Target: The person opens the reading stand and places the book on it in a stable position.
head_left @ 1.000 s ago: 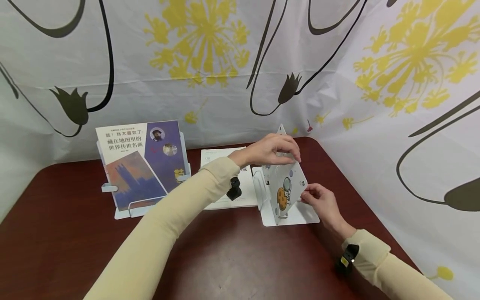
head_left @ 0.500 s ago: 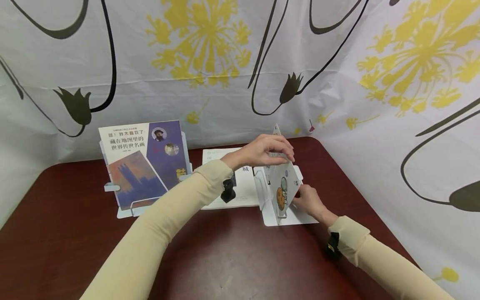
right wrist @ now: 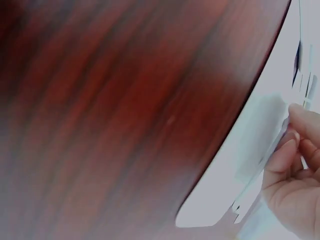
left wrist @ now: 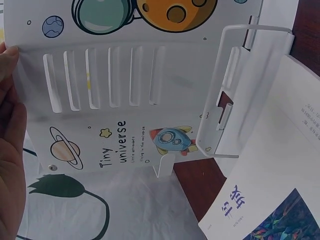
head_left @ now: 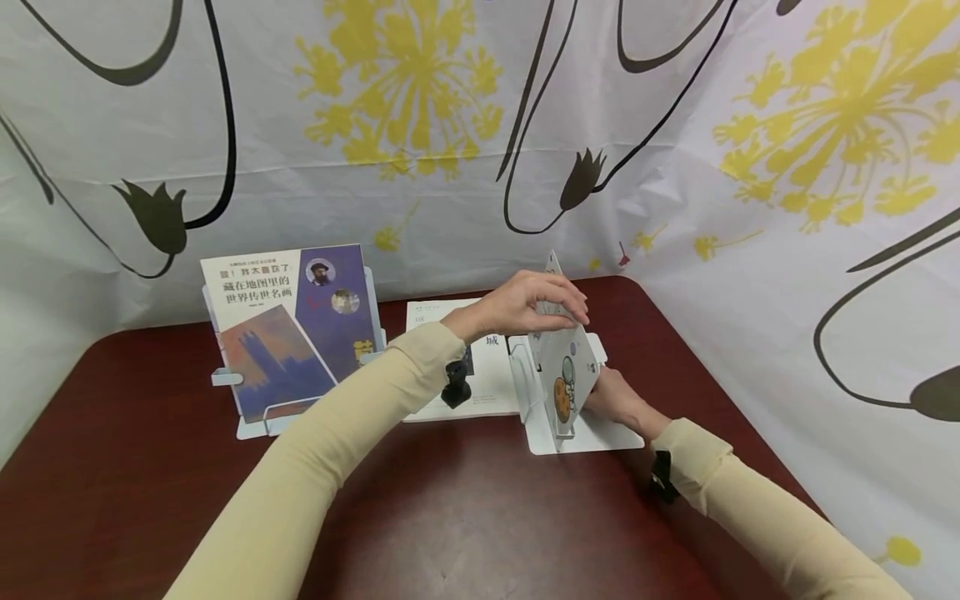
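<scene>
Book stand (head_left: 600, 437) sits right of centre in the frame on the worktop (head_left: 465, 517); its white panel (head_left: 552, 354) leans slightly further left than a second ago; left hand (head_left: 534, 302) keeps its grip clamped on the panel's upper edge; right hand (head_left: 617, 396) now reaches behind, grip pinching a thin strip (right wrist: 273, 145); work seems to shift to the stand's back.

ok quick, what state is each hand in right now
Left hand: closed, holding the printed white bookstand by its upper edge.
Right hand: closed, pinching part of that bookstand from behind.
</scene>
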The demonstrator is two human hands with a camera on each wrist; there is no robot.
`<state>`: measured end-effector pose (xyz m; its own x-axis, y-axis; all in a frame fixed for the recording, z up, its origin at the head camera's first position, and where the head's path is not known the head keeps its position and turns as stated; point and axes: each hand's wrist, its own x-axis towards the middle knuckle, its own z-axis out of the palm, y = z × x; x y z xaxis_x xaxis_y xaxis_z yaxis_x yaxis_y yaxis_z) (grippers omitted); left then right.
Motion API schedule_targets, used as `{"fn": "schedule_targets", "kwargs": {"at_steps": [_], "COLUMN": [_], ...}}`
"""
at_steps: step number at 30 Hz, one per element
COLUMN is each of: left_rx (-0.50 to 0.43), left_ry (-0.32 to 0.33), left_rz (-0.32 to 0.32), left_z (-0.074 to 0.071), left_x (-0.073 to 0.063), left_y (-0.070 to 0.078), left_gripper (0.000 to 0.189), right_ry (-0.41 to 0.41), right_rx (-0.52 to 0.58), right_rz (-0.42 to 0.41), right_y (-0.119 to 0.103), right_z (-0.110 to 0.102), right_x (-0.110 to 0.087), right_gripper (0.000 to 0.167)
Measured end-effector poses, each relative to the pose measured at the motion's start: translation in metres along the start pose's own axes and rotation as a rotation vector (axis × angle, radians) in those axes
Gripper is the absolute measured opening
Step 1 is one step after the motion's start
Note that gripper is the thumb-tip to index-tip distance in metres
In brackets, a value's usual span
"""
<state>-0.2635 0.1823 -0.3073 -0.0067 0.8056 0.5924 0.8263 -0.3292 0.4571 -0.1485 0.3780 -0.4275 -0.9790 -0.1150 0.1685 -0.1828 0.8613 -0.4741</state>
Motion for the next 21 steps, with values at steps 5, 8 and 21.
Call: {"fn": "schedule_targets", "kwargs": {"at_steps": [5,8,21], "left_rx": [-0.001,-0.005,0.018], "left_ry": [0.003,0.003,-0.029], "left_rz": [-0.009,-0.005,0.004], "left_z": [0.001,0.002,0.018], "left_x": [0.0,0.001,0.014], "left_y": [-0.001,-0.002,-0.007], "left_gripper": [0.01,0.01,0.013], "right_ry": [-0.015,0.017,0.018], "right_rx": [0.098,0.142,0.532], "right_rz": [0.012,-0.003,0.16], "right_y": [0.007,0.01,0.022], "right_z": [-0.007,-0.01,-0.013], "right_x": [-0.004,-0.009,-0.02], "right_gripper": [0.023,0.024,0.026]}}
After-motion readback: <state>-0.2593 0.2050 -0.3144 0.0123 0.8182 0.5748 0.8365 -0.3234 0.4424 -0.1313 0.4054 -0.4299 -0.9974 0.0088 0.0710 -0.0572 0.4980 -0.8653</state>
